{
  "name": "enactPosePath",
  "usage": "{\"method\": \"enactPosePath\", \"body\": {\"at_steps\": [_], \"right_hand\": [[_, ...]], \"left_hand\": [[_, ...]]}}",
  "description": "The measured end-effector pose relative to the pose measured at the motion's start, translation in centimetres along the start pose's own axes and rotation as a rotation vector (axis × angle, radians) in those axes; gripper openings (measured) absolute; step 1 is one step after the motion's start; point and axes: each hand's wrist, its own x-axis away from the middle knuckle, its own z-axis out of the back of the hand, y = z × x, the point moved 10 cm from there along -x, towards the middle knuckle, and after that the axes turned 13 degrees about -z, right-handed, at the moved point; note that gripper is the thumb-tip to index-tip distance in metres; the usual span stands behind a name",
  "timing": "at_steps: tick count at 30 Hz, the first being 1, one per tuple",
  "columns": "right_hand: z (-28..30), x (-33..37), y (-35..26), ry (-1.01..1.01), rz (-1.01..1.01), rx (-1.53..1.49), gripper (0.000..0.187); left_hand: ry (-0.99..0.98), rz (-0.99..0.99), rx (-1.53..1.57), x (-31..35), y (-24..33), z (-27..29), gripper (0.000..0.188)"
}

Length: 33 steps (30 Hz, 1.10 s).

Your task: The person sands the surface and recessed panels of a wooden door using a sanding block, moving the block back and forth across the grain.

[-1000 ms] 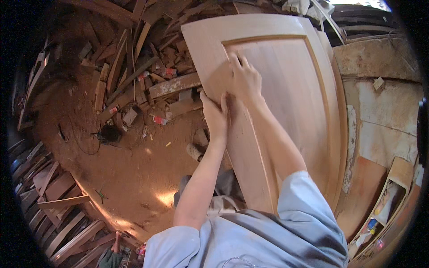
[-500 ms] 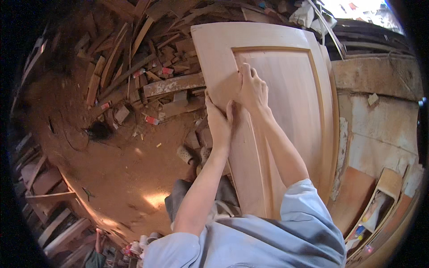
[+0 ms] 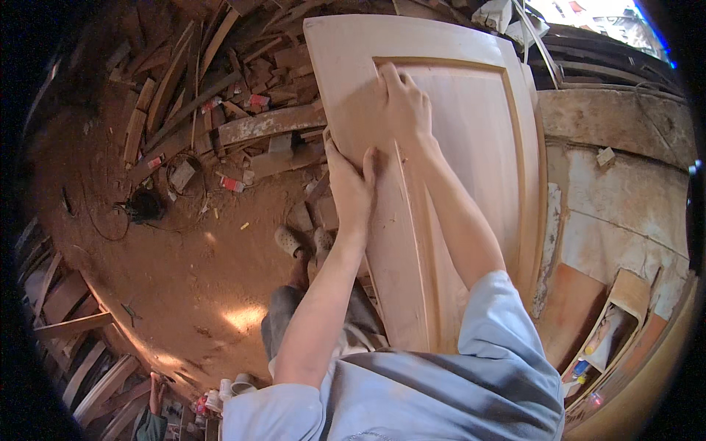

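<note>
A loose, short-sleeved light blue cotton shirt (image 3: pixel 448 389) is worn, its sleeves ending above the elbows, so both forearms are left bare. The left hand (image 3: pixel 350 187) and right hand (image 3: pixel 401 110) are ungloved (no watch or ring is seen). Grey trousers (image 3: pixel 283 316) and pale perforated clogs (image 3: pixel 288 239) are worn below.

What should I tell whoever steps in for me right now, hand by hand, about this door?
Left hand: gripping the left edge of the pale wooden door panel.
Right hand: pressed flat on the door's frame, at the upper left corner of its recessed panel.
Door: stands tilted beside the stained wall; scrap wood lies on the dirt floor to the left.
Done or left: cannot tell from this view.
</note>
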Motion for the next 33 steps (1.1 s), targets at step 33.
{"method": "enactPosePath", "body": {"at_steps": [33], "right_hand": [[-0.4, 4.7, 1.1, -0.044, -0.102, -0.044, 0.015]], "left_hand": [[0.001, 0.015, -0.022, 0.4, 0.1, 1.2, 0.06]]}}
